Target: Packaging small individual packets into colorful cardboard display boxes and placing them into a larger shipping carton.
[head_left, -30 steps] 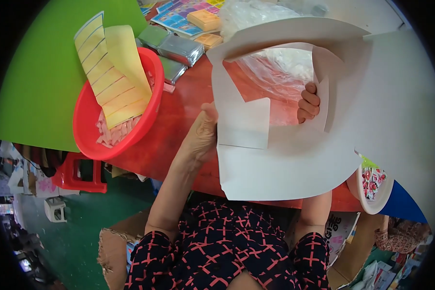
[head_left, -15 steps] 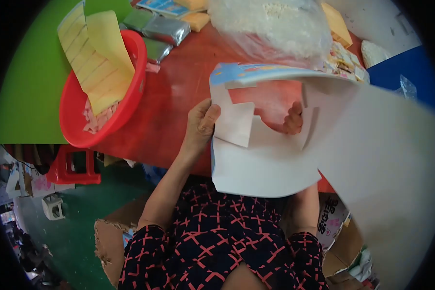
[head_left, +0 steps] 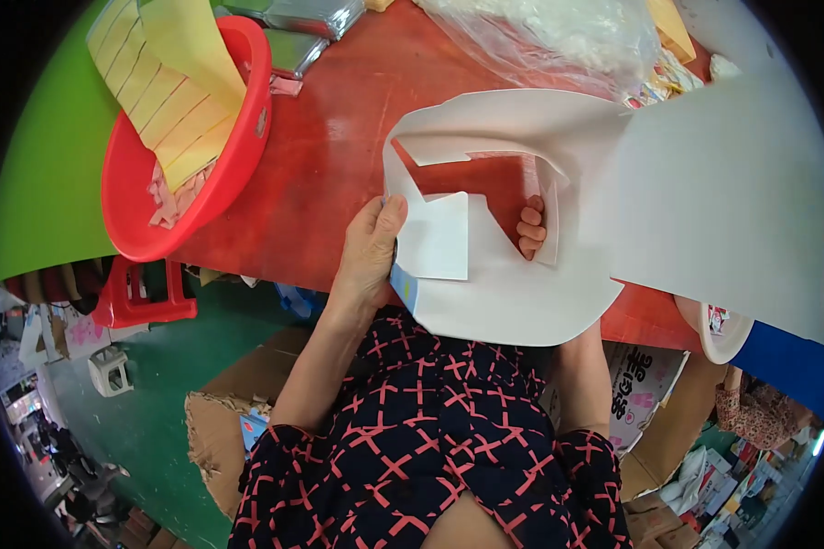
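I hold a large white card sheet [head_left: 513, 306], curved, with a cut-out window and flaps, above the red table. Blue print shows along its lower left edge. My left hand [head_left: 368, 245] pinches the left edge, thumb on top, beside a square white flap [head_left: 441, 236]. Through the window, curled fingers of my right hand [head_left: 532, 229] show against a narrow flap on the right side. The rest of that hand is hidden behind the card. A broad part of the white card reaches far to the right.
At left, a red basin [head_left: 252, 114] holds pink scraps and a yellow lined sheet [head_left: 188, 96]. Silver packs [head_left: 316, 16] and a clear bag of white stuff [head_left: 558, 46] lie at the back. Cardboard boxes [head_left: 215, 448] stand below the red table [head_left: 330, 119]. A person [head_left: 755, 407] is at lower right.
The card's right part has swung upward, uncovering a white bowl and a person at lower right. The window's far edge has bent over. My view has shifted, and both hands keep their hold.
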A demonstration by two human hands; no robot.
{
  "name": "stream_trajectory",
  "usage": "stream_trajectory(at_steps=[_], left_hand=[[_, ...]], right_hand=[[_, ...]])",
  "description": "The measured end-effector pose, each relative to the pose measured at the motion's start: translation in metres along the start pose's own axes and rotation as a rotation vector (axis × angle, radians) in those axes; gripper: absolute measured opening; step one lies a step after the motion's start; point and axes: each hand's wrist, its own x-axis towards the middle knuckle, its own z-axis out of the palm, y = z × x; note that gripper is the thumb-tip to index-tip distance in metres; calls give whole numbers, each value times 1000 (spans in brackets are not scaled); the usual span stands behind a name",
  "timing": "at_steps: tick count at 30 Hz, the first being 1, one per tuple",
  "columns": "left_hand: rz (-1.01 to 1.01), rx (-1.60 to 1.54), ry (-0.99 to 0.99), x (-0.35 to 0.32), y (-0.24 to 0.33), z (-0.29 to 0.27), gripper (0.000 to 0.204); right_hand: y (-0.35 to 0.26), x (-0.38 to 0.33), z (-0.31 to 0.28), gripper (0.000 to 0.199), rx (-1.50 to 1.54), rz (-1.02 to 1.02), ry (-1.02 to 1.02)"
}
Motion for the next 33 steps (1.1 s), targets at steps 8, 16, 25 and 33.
stream_trajectory(at_steps=[8,16,25,33], left_hand=[[-10,-291,-83,8,-18,6,52],[-26,-369,-41,26,-23,2,51],[-62,-266,-31,31,-31,2,47],[-15,-186,121,20,-25,1,48]], right_hand=[[-15,-9,-9,30,64,160,-98],[-11,-30,6,30,-1019,-162,46],[-19,-50,-81,34,-756,-265,340],[-31,-87,-77,31,-999,-449,615]])
